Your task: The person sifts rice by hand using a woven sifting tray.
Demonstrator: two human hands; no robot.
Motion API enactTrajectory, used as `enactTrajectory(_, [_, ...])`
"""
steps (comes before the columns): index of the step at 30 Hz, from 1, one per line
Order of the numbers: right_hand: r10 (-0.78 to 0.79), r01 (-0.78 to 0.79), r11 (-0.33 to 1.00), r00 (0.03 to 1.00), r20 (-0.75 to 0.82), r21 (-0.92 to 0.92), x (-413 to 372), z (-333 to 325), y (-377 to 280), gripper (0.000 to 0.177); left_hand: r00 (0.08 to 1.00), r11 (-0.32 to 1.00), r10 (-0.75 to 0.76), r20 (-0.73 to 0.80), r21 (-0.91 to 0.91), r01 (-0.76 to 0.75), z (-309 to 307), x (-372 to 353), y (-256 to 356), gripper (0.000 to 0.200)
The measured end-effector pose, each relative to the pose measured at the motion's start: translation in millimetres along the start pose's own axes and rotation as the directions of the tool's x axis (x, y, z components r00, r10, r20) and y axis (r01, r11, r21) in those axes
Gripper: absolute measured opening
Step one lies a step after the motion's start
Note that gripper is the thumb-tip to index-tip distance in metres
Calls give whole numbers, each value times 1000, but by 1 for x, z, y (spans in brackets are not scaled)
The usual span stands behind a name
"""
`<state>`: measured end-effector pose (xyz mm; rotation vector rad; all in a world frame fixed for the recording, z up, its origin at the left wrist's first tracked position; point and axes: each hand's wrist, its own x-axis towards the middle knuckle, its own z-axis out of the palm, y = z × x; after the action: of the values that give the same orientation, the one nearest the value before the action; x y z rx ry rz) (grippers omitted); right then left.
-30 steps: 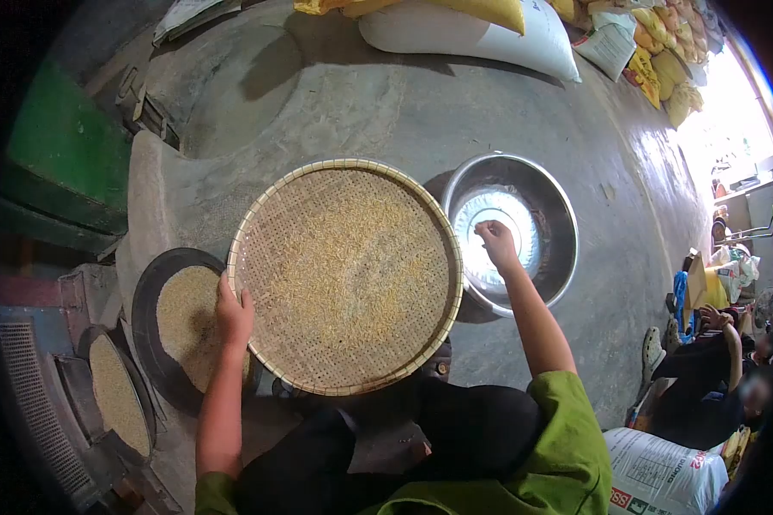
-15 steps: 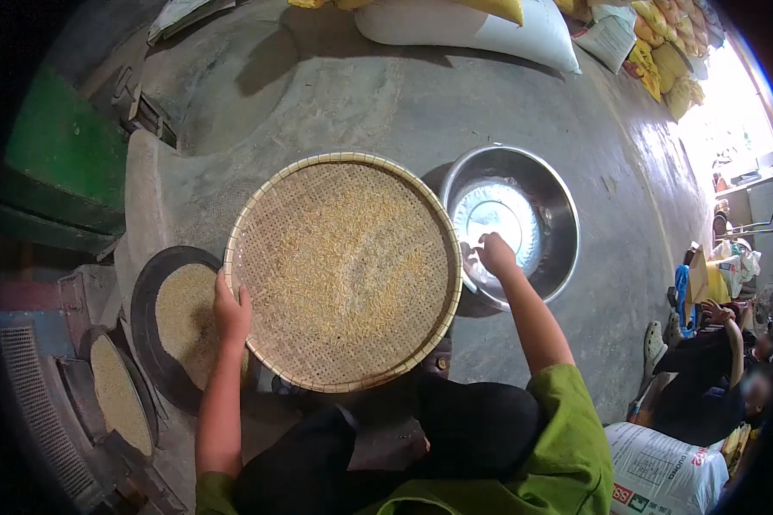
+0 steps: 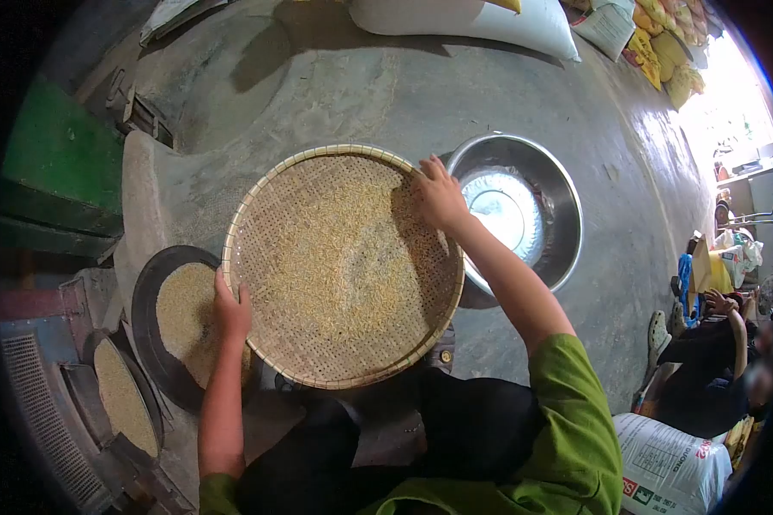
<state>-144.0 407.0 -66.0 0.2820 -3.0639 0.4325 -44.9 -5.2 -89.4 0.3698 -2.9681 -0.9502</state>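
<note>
A round woven bamboo winnowing basket (image 3: 292, 330) holds a thin spread of pale grain (image 3: 344, 257), with a sparser patch near its middle. My left hand (image 3: 230, 311) is closed on the basket's left rim, thumb on the inner side. Over the upper right rim is my right hand (image 3: 442, 199), its fingers partly stretched out; whether they touch the rim or hold anything is not clear. A wide steel basin (image 3: 561, 210) stands on the floor just right of the basket, its shiny bottom showing.
Left of the basket are a dark round pan (image 3: 146, 322) of grain and another grain-filled container (image 3: 120, 395). A green machine (image 3: 60, 163) stands farther left. Large sacks (image 3: 464, 21) lie at the top. At right, a person (image 3: 704, 382) sits near a printed white sack (image 3: 674, 463).
My right hand has moved up and left, from over the steel basin to the basket's upper right rim. The left hand keeps its hold on the basket, which has barely moved.
</note>
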Motion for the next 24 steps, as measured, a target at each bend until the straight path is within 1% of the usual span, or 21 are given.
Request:
enactTrajectory(1, [-9,9,1000,1000,2,-22,4,2,4,19,1000,1000,20,-11,3,-20,2,1,-3,57])
enactTrajectory(3, [-18,18,999,1000,7,-41,5,6,10,19,1000,1000,14,-9,7,-14,5,2,-9,57])
enactTrajectory(5, [-14,13,1000,1000,19,26,3,5,11,19,1000,1000,3,-6,7,-3,6,2,-11,58])
enactTrajectory(7, [-12,10,999,1000,29,39,2,7,10,19,1000,998,16,-13,-59,-17,6,2,-11,57])
enactTrajectory(8, [-6,5,999,999,31,53,2,7,9,20,1000,998,13,-13,-60,-14,7,2,-12,57])
enactTrajectory(10, [6,-8,999,999,34,45,3,9,4,20,1000,1000,-9,-17,9,9,8,2,-14,57])
enactTrajectory(11, [21,-23,999,999,35,37,3,10,2,21,1000,1000,-10,-18,9,11,9,2,-16,57])
enactTrajectory(15, [42,-43,998,998,38,39,6,22,8,21,997,998,56,-56,44,-54,13,4,-26,59])
enactTrajectory(17, [11,-15,996,999,38,91,6,23,11,20,994,995,86,-63,53,-83,7,3,-16,59])
enactTrajectory(19, [18,-22,995,999,36,102,6,24,11,18,1000,999,-29,13,18,28,2,0,-3,56])
enactTrajectory(22, [26,-30,994,999,40,105,4,21,8,16,998,998,-63,28,24,62,1,0,-2,56])
enactTrajectory(24, [28,-32,995,999,45,99,4,20,6,15,999,999,-46,20,5,46,1,0,-1,56])
